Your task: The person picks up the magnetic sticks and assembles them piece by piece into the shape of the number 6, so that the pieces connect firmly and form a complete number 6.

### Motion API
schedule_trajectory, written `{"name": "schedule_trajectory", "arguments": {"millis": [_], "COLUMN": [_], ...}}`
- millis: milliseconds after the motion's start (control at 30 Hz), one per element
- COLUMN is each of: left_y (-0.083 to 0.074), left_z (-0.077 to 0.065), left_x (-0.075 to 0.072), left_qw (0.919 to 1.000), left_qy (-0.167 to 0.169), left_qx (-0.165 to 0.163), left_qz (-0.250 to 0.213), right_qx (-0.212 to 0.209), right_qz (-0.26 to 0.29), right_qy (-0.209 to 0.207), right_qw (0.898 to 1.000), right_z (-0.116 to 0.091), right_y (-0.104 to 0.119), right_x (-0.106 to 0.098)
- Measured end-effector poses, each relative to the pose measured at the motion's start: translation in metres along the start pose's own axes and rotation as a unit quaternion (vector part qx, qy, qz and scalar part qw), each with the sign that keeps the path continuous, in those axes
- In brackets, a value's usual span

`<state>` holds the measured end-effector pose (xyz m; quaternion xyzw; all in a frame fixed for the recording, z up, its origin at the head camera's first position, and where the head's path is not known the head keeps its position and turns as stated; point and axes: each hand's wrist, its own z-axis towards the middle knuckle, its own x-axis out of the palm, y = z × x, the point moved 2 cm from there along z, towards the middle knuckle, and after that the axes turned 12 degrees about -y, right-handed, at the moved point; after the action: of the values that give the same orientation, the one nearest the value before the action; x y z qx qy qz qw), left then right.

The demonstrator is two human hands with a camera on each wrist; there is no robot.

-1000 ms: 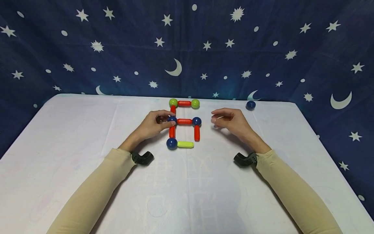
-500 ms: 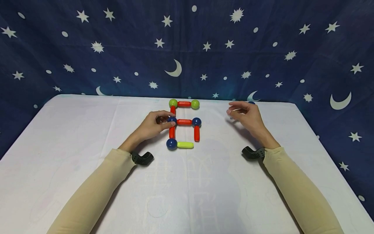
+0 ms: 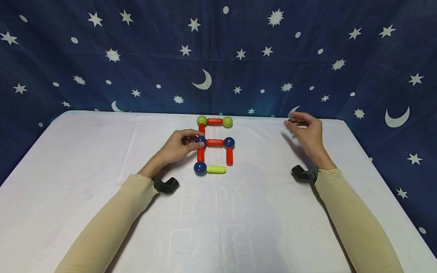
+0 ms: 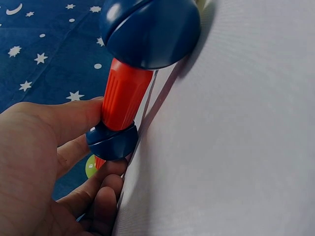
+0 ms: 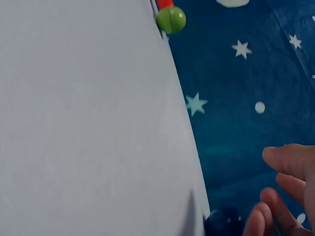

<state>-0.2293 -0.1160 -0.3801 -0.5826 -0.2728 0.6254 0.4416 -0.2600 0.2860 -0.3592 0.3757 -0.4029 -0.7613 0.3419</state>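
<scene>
In the head view a figure of magnetic rods and balls lies on the table. My left hand (image 3: 175, 147) pinches its middle-left blue ball (image 4: 112, 143) between thumb and fingers, with a red rod (image 4: 127, 96) running on to another blue ball (image 3: 200, 168). A red rod (image 3: 215, 142) links the pinched ball to a blue ball (image 3: 229, 142) on the right, from which another red rod (image 3: 229, 156) points toward me. My right hand (image 3: 308, 136) hovers by the far edge, fingers loosely bent and apart. Beside its fingertips is a loose blue ball (image 5: 224, 222), mostly hidden in the head view.
Two green balls, left (image 3: 201, 120) and right (image 3: 227, 121), joined by a red rod (image 3: 214, 121), form the figure's far side. A yellow-green rod (image 3: 216, 169) extends from the near blue ball. A dark starry cloth (image 3: 136, 57) hangs behind the white table (image 3: 259, 212).
My right hand has moved right and away from me, from beside the figure to the loose blue ball, now covering most of it. The left hand keeps its hold; the figure has not moved.
</scene>
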Motion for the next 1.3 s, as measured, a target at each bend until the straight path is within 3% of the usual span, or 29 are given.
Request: {"name": "schedule_trajectory", "arguments": {"millis": [267, 400, 567, 733, 1300], "left_y": [0.0, 0.0, -0.001, -0.001, -0.001], "left_z": [0.0, 0.0, 0.0, 0.0, -0.001], "left_x": [0.0, 0.0, 0.0, 0.0, 0.0], "left_qw": [1.0, 1.0, 1.0, 1.0, 1.0], "left_qy": [0.0, 0.0, 0.0, 0.0, 0.002], "left_qx": [0.001, 0.0, 0.001, 0.002, -0.001], "left_qz": [-0.004, -0.003, -0.001, -0.003, -0.004], "right_qx": [0.0, 0.012, 0.028, 0.016, -0.01], "right_qz": [-0.066, -0.076, -0.098, -0.12, -0.143], "right_qy": [-0.033, -0.016, 0.035, 0.069, 0.05], "right_qw": [0.997, 0.997, 0.994, 0.99, 0.988], "right_z": [0.003, 0.004, 0.005, 0.006, 0.003], "right_y": [-0.01, -0.016, -0.022, -0.026, -0.03], "right_x": [-0.008, -0.01, -0.009, -0.008, -0.005]}}
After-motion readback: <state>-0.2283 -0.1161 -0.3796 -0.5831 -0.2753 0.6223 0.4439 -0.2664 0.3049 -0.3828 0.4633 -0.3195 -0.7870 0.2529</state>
